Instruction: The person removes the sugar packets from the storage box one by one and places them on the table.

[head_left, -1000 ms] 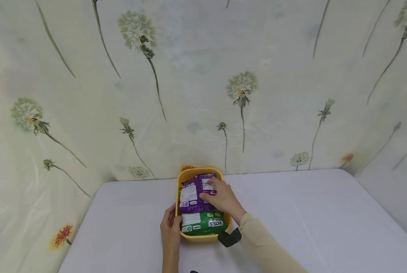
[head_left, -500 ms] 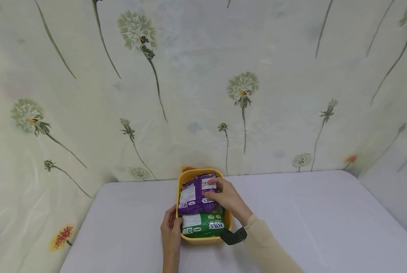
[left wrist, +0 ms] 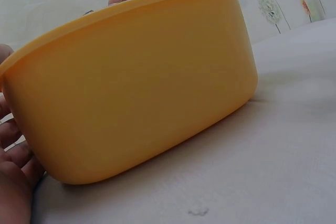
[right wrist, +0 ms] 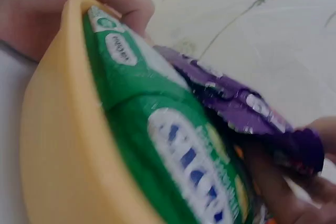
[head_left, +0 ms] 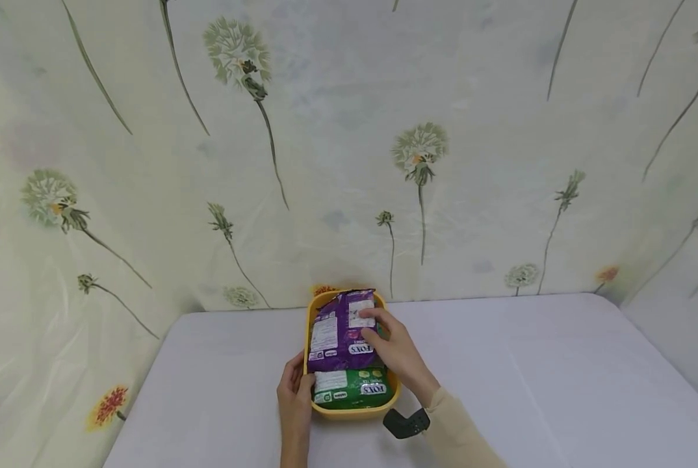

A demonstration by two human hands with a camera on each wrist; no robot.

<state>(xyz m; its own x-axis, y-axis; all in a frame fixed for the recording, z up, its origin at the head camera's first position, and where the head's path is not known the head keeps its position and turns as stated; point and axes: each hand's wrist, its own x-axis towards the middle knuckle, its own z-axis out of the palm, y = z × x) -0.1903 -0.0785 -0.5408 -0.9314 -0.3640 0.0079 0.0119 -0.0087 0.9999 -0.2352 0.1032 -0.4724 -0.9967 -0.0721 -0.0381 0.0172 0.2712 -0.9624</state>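
A yellow plastic basket (head_left: pixel 356 413) (left wrist: pixel 131 87) stands on the white table against the patterned backdrop. My left hand (head_left: pixel 294 398) grips its left rim, thumb over the edge and fingers along the outer wall. My right hand (head_left: pixel 400 351) pinches the right side of a purple candy bag (head_left: pixel 336 338). In the right wrist view that purple bag (right wrist: pixel 231 98) is partly lifted, with fingers reaching beneath it. A green candy bag (head_left: pixel 351 392) marked FOX'S lies at the basket's near end. Whatever lies under the purple bag is mostly hidden.
White cloth covers the table (head_left: pixel 530 383), which stretches to both sides of the basket. Behind it rises a backdrop (head_left: pixel 337 162) printed with dandelions. A black band (head_left: pixel 406 424) shows at the right wrist, near the basket's front corner.
The purple bag has risen and tilted, its far edge now overlapping the basket's back rim. My right hand has moved slightly right with it. My left hand stays on the rim.
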